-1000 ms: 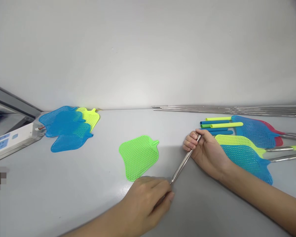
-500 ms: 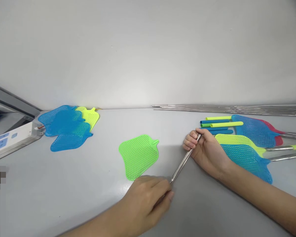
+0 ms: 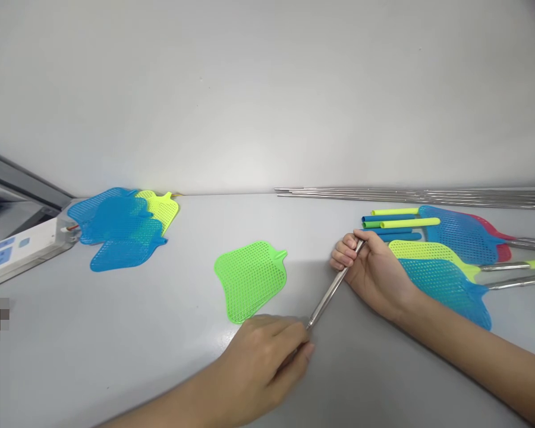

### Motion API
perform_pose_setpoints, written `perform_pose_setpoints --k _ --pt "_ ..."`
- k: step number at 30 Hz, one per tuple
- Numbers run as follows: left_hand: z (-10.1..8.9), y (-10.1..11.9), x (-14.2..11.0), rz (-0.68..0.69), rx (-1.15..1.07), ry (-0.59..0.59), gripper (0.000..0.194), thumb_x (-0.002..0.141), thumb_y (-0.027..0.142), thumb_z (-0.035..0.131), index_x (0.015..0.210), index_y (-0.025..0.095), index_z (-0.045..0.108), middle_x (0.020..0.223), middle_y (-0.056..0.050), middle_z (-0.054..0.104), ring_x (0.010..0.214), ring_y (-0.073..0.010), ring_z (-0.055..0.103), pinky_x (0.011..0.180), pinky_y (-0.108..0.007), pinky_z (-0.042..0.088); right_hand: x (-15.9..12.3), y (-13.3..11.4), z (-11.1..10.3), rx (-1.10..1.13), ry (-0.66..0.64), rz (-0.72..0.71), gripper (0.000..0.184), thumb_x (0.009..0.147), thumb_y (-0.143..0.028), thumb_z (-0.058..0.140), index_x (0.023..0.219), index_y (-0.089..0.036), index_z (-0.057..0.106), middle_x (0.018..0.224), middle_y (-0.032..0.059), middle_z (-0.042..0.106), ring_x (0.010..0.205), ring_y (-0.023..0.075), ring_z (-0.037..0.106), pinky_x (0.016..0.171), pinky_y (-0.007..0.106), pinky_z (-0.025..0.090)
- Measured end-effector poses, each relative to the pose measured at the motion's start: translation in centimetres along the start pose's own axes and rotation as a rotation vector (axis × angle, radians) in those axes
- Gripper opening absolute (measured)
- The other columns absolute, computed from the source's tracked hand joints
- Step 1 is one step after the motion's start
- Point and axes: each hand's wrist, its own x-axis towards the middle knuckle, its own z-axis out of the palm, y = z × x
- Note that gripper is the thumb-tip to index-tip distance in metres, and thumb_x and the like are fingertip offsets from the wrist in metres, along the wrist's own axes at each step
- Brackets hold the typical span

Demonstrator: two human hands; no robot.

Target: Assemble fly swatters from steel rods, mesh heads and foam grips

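Observation:
A thin metal telescopic rod [image 3: 330, 295] slants between my hands. My left hand [image 3: 270, 359] pinches its lower end, and the fingers hide the tip. My right hand [image 3: 370, 264] is wrapped round the upper end, palm turned up, with the thumb lying along the metal. Just beyond my left hand lies a bright green fly swatter head [image 3: 252, 281], flat on the table with its socket pointing right. Behind my right hand are several coloured plastic tubes [image 3: 410, 224]. Its forearm passes close to a blue swatter head [image 3: 446, 288] fitted on a metal rod.
Blue swatter heads [image 3: 120, 223] overlap a yellow one [image 3: 164, 208] at the left, beside a white power strip [image 3: 22, 252]. A row of long metal rods [image 3: 383, 195] lies along the wall. More swatters with rods, including a blue head [image 3: 459, 235], lie at the right.
Both hands keep the same grip on the rod, with hardly any movement. The whole view has shifted very slightly.

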Motion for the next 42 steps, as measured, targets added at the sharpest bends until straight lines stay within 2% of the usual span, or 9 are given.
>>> perform_pose_setpoints --k 42 --pt "-0.08 0.10 0.13 0.005 0.010 0.009 0.018 0.089 0.018 0.039 0.072 0.017 0.045 0.060 0.004 0.048 0.052 -0.0075 0.039 0.050 -0.021 0.030 -0.04 -0.12 -0.34 -0.032 -0.048 -0.007 0.025 0.078 -0.028 0.049 0.059 -0.016 0.040 0.057 -0.0028 0.028 0.050 0.0076 0.032 0.051 0.021 0.036"
